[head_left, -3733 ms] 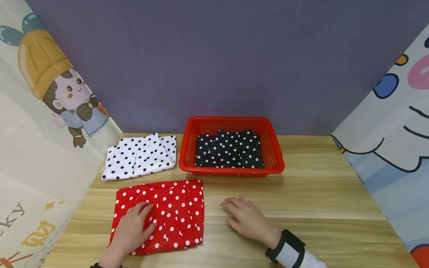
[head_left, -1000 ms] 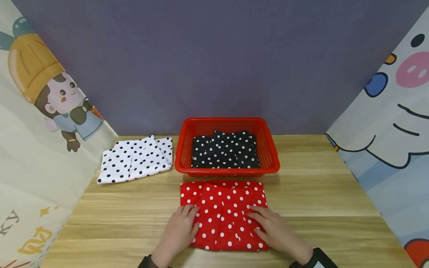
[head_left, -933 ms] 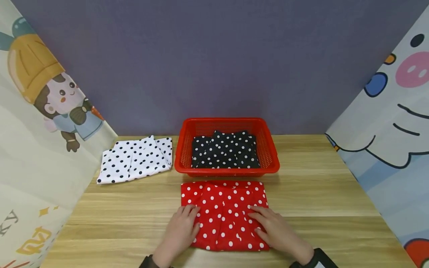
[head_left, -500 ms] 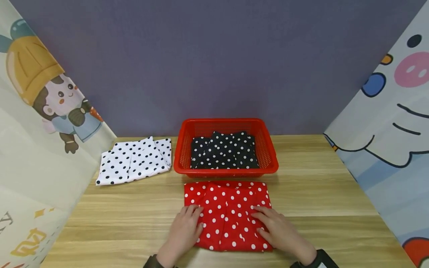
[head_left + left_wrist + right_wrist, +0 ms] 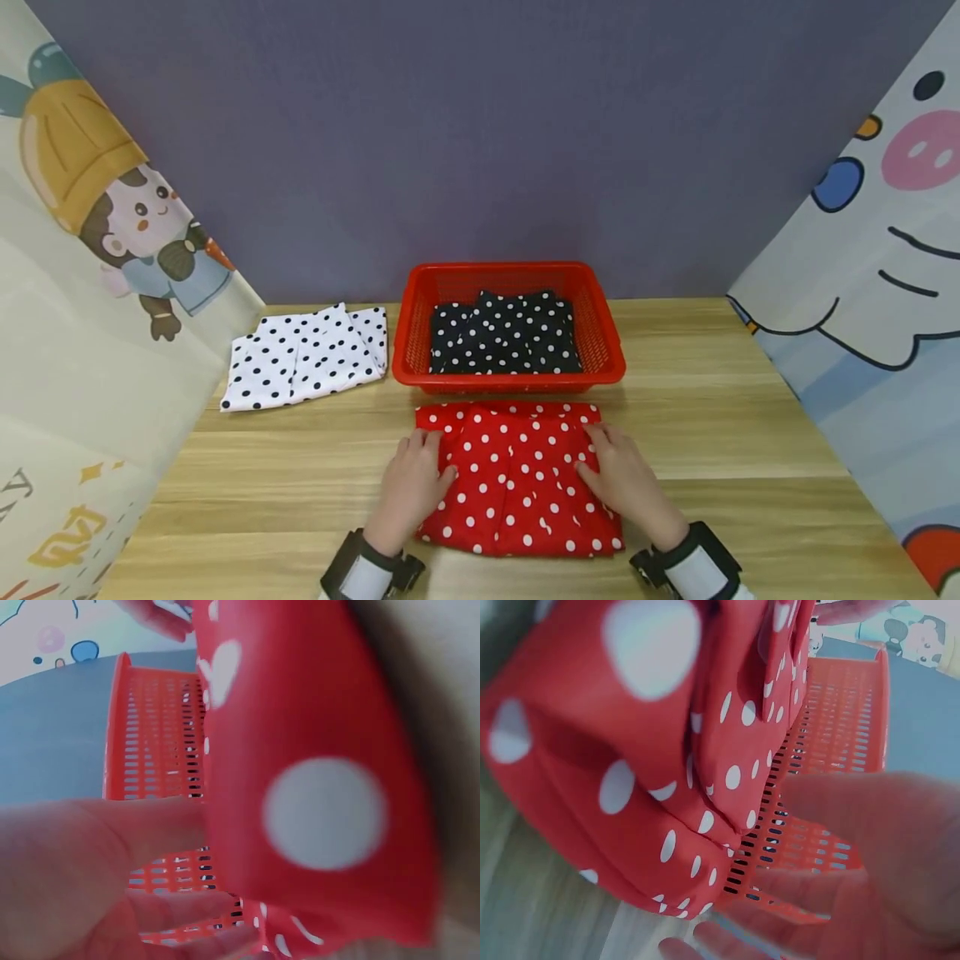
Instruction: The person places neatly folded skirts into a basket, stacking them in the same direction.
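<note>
A folded red cloth with white dots (image 5: 517, 483) lies on the table in front of the red basket. My left hand (image 5: 412, 482) is at its left side, the thumb over the fabric; in the left wrist view that thumb (image 5: 161, 825) reaches the cloth and the fingers are extended. On the opposite side my right hand (image 5: 622, 475) touches the cloth's right edge. The right wrist view shows the right hand's thumb (image 5: 840, 806) and spread fingers (image 5: 787, 900) beside the fabric. The left fingertips are partly hidden behind the cloth.
Behind the red cloth stands a red plastic basket (image 5: 510, 384) holding a folded black cloth with white dots (image 5: 506, 337). Left of the basket lies a folded white cloth with black dots (image 5: 307, 358). A grey panel (image 5: 495, 142) closes the back of the wooden table (image 5: 735, 433).
The red cloth has gone from the left to the middle, before the basket. My right hand has come onto its right side. Lately both hands have shifted forward along its edges.
</note>
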### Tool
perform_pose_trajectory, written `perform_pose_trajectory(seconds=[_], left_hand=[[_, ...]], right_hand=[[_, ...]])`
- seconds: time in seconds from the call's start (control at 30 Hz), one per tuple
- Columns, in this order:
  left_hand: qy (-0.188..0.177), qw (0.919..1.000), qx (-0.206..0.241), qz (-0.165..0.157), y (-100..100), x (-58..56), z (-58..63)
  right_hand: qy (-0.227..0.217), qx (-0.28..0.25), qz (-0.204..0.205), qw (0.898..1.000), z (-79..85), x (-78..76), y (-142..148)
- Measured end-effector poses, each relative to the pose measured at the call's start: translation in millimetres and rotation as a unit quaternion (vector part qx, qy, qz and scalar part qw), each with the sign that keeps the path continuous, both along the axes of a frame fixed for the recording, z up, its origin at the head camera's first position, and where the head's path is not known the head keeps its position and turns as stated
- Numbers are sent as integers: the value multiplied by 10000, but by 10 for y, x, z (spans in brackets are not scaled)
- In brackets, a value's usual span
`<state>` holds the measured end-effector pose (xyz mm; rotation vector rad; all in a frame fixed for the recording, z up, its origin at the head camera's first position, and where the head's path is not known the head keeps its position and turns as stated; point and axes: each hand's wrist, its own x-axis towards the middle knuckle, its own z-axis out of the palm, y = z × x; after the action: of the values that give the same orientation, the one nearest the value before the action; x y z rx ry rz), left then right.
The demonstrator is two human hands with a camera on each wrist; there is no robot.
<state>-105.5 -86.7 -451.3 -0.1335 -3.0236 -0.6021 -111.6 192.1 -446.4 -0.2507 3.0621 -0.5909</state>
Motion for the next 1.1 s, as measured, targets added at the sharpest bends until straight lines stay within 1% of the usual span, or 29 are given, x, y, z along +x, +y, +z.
perform_pose_trajectory(seconds=[0.17, 0.3, 0.4, 0.63, 0.87, 0.97, 1.1], left_hand=[[-495, 9984, 61, 272, 31, -87, 55], [-810, 9958, 11, 416, 38, -135, 98], [-940, 9945, -59, 457, 38, -152, 116], [-944, 9936, -362, 496, 37, -138, 87], [-1009, 9930, -116, 607, 53, -135, 58], [-1018, 9926, -43, 661, 68, -141, 47], [-965, 9926, -57, 732, 96, -142, 27]], right_hand=[[-350, -28, -386, 9986, 18, -69, -19], [-636, 57, -508, 9967, 2, -105, -19], [-804, 117, -584, 9950, -21, -116, -20], [-1007, 108, -718, 9923, -90, -102, -46], [-826, 281, -722, 9936, -110, -86, -102], [-779, 264, -760, 9937, -113, -82, -111], [-753, 209, -815, 9936, -130, -90, -115]])
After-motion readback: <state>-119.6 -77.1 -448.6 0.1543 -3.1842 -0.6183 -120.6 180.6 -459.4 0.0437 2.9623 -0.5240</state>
